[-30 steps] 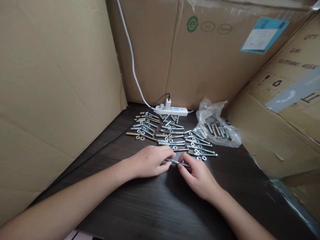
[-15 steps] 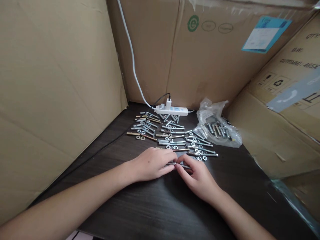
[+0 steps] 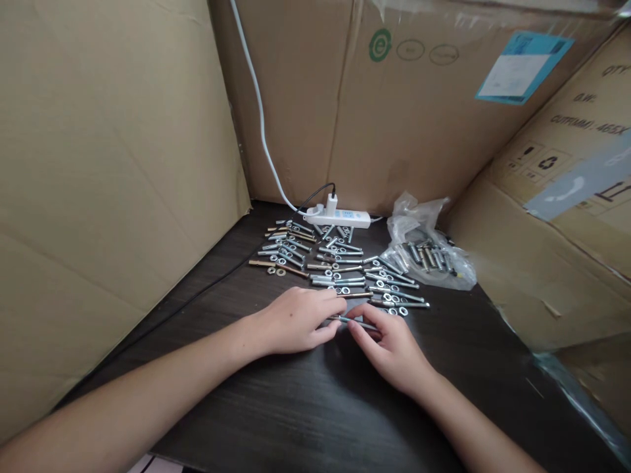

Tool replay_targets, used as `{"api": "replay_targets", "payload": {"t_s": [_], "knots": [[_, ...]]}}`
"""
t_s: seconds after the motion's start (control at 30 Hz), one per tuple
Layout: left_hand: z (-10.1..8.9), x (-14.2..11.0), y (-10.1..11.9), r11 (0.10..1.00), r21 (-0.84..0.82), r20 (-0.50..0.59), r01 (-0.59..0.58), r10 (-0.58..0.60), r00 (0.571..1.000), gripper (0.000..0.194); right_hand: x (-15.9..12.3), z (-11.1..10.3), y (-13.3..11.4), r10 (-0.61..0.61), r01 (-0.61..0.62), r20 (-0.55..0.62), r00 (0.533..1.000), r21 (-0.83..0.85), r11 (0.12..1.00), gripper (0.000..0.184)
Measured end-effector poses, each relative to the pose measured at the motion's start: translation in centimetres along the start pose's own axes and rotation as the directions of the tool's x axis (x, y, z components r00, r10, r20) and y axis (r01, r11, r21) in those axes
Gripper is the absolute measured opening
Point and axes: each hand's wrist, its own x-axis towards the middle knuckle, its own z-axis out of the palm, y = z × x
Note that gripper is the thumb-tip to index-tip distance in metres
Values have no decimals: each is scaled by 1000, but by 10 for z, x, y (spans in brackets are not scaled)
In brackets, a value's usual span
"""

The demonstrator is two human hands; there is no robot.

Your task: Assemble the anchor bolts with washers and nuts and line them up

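My left hand (image 3: 299, 320) rests low over the dark tabletop, thumb and fingers closed on one end of a slim metal bolt (image 3: 344, 319). From the other side, my right hand (image 3: 392, 340) pinches the same bolt, whose shank runs back under its fingers. A short stretch of the shank shows between the two hands; the ends are mostly covered. Just beyond my fingers lie rows of bolts with sleeves (image 3: 355, 295), along with loose nuts (image 3: 403, 311) and washers (image 3: 280, 272).
A clear plastic bag (image 3: 461, 272) with more bolts sits at the back right. Behind the rows is a white power strip (image 3: 362, 219) with a plugged charger (image 3: 332, 204). A black cable (image 3: 207, 289) crosses the left side. Cardboard boxes (image 3: 296, 98) wall in the table (image 3: 276, 414).
My fingertips have drawn slightly apart, and more of the bolt's shank shows between them. The laid-out bolts, nuts and washers stay where they were.
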Motion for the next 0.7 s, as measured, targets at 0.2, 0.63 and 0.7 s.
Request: {"api": "replay_targets", "payload": {"t_s": [0.2, 0.63, 0.7], "knots": [[-2, 0, 0, 997, 61, -51, 52, -49, 998, 8, 0, 1, 2, -11, 10, -19, 1000, -76, 997, 15], [1, 0, 0, 997, 71, -52, 32, -28, 998, 7, 0, 4, 5, -72, 71, -34, 997, -33, 997, 20], [1, 0, 0, 996, 85, -52, 16, -12, 999, 8, 1, 4, 5, -81, 80, -50, 995, -32, 996, 19]]}}
